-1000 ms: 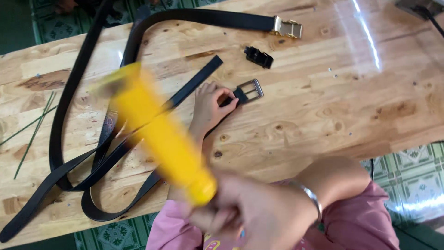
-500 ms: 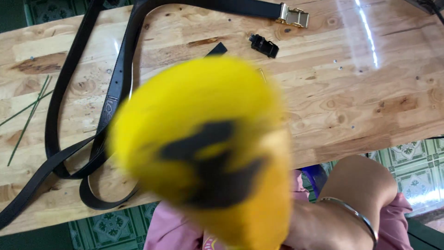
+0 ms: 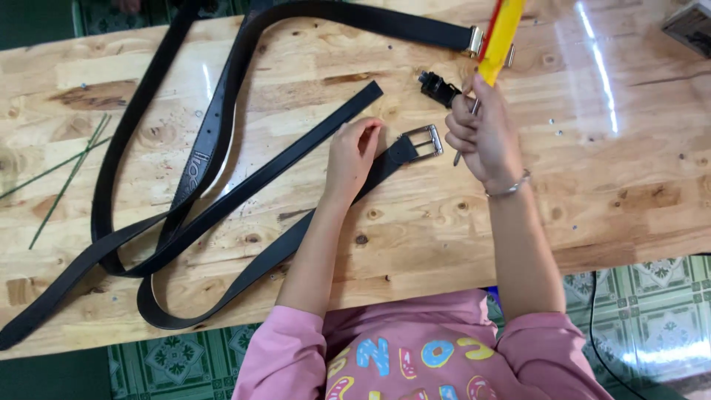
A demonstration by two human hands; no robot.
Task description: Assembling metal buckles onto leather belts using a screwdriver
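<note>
Yellow-handled tool (image 3: 501, 37): swung from before the lens to upright, right hand (image 3: 485, 133) clenched round it; left hand (image 3: 354, 155) flat on black belt (image 3: 296, 159), near silver buckle (image 3: 424, 141).

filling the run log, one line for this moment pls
left hand: pressing black belt near silver buckle | right hand: gripping yellow tool, raised | surface: wooden table
</note>
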